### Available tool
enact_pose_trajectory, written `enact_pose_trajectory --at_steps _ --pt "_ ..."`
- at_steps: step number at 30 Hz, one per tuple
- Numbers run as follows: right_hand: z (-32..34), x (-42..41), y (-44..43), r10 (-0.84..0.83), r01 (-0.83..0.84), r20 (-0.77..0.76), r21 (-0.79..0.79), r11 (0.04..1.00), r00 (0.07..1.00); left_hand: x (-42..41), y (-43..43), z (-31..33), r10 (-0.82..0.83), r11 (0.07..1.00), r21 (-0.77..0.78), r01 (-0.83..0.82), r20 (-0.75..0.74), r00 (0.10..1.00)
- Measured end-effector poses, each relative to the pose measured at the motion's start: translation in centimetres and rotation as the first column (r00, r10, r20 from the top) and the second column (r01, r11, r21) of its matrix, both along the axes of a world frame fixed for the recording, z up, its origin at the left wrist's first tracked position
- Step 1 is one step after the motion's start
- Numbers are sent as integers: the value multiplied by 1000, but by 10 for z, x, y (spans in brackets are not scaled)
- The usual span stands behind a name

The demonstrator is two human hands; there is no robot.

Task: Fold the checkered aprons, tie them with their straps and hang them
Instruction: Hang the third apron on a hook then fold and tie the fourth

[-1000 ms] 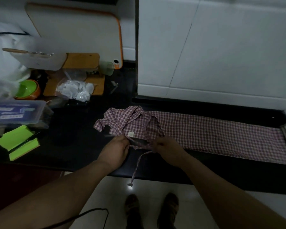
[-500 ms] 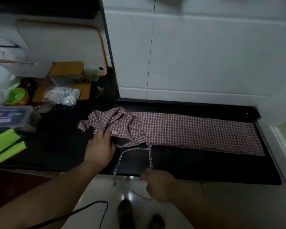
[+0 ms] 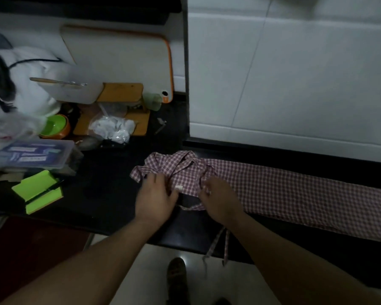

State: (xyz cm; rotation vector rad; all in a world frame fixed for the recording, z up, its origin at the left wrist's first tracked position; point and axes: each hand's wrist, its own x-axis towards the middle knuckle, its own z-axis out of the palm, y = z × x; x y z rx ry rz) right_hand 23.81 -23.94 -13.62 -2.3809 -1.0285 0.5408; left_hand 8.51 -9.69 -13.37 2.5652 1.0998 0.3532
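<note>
Two hands work at the bunched left end of the apron, which lies folded in a long strip on the counter from mid-frame to the right edge. The left hand presses on the bunch with fingers laid out, while the right hand curls its fingers on a strap just beside it. Loose strap ends dangle over the counter's front edge at lower centre, so a hard tug could drag the fold open or pull the strip toward the floor.
</note>
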Motion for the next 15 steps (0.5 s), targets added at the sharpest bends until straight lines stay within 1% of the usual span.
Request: enact_pose_trajectory --at_steps 1,2,3,5,6,8,10,11,12,13,14,15 --pt "-4 3 12 26 -26 -2 -10 1000 1000 6 23 -1 0 997 83 0 -7 1000" --pt "-9 7 20 70 -70 0 -28 997 998 13 43 0 -35 995 87 39 -50 998" --pt "-12 9 22 134 -134 1 -59 989 991 19 60 0 -97 995 16 100 -120 988" --pt "-18 14 21 304 -298 29 -127 946 952 29 95 -6 -246 965 -158 208 -278 929" --pt "-23 18 16 396 -386 46 -145 911 917 29 110 -9 -300 950 -182 252 -328 896" --pt "-23 24 8 516 -504 -3 -217 836 857 20 135 -11 -398 917 -181 355 -374 838" --pt "-18 28 6 559 -542 -56 -341 768 827 6 159 -10 -528 849 -223 480 -414 741" --pt "-16 27 7 568 -547 -65 -377 747 820 -1 169 -8 -576 815 -245 525 -432 693" --pt "-14 27 9 564 -541 -59 -382 749 824 -7 179 -6 -611 791 -284 542 -420 671" --pt "-10 26 13 528 -510 -53 -356 783 848 -12 188 -2 -611 789 -348 506 -362 704" --pt "-6 25 17 437 -434 -61 -301 849 897 -15 192 5 -555 797 -437 417 -260 790" --pt "-1 27 24 320 -326 -65 -237 915 945 -16 197 14 -441 798 -518 308 -152 885"
